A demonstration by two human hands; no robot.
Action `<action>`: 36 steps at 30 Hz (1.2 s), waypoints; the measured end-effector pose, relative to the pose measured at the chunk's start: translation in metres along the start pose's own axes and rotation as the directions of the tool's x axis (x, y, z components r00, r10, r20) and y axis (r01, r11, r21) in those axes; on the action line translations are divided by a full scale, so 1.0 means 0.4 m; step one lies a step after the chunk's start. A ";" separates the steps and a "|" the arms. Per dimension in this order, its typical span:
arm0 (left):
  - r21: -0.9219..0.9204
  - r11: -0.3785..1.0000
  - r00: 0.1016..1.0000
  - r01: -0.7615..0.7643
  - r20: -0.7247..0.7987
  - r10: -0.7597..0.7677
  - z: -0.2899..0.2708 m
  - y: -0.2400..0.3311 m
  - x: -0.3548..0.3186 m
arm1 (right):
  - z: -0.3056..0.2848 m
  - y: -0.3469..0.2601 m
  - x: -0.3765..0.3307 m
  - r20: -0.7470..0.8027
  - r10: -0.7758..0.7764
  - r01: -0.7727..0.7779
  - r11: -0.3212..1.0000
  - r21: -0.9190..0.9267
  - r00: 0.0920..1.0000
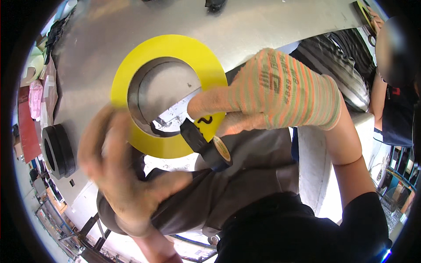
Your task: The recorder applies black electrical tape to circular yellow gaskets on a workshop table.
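Note:
A large flat yellow ring (pixel 169 46) with a round opening is held up above my lap, over the table's near edge. My right hand (pixel 274 90), in a striped orange and green knit glove, grips its right side. Across the ring's lower right lies a black strip (pixel 206 147), and a small oval label shows near its lower end. Smeared by motion, my left hand (pixel 125 166) is at the ring's lower left edge with its thumb stretched toward the strip. Whether it touches the ring I cannot make out. A dark mark is on the yellow face beside my right fingers.
Black rings (pixel 58 151) stand stacked at the grey metal table's (pixel 87 57) left edge. Red and pink material (pixel 36 101) lies farther left. At the far right, another person's hand (pixel 376 19) is at a similar yellow ring (pixel 364 13), near striped dark cloth (pixel 337 65).

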State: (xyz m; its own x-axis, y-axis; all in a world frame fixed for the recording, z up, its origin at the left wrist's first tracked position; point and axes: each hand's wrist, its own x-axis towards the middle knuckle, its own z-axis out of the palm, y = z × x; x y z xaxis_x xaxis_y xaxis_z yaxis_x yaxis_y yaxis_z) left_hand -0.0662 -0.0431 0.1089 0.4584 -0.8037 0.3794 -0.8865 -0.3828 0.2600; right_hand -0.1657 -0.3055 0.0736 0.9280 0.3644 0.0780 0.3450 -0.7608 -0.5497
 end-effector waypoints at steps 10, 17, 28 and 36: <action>-0.840 -0.448 0.574 0.305 0.538 -0.617 0.231 0.122 -0.099 | 0.004 0.012 -0.012 -0.074 -0.012 0.005 0.995 -0.101 0.997; -0.709 -0.698 0.857 -0.097 0.297 -0.421 0.333 0.041 -0.107 | -0.018 -0.006 0.012 0.066 0.028 -0.026 0.999 -0.027 0.997; -0.387 0.725 0.806 0.570 0.092 -0.585 0.045 -0.037 -0.219 | -0.037 0.035 -0.029 -0.043 0.020 -0.013 0.988 0.155 0.999; 0.286 0.696 0.630 -0.658 0.716 0.301 -0.092 -0.088 0.164 | 0.015 0.059 0.020 -0.077 -0.063 0.075 0.983 0.166 0.995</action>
State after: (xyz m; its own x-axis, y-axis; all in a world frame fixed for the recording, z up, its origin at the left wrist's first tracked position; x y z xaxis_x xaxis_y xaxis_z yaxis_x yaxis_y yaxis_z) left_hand -0.0027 -0.0656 0.1574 -0.0240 -0.9475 -0.3188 -0.9373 0.1322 -0.3226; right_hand -0.1508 -0.3174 0.0562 0.9124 0.3692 0.1769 0.3859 -0.6315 -0.6726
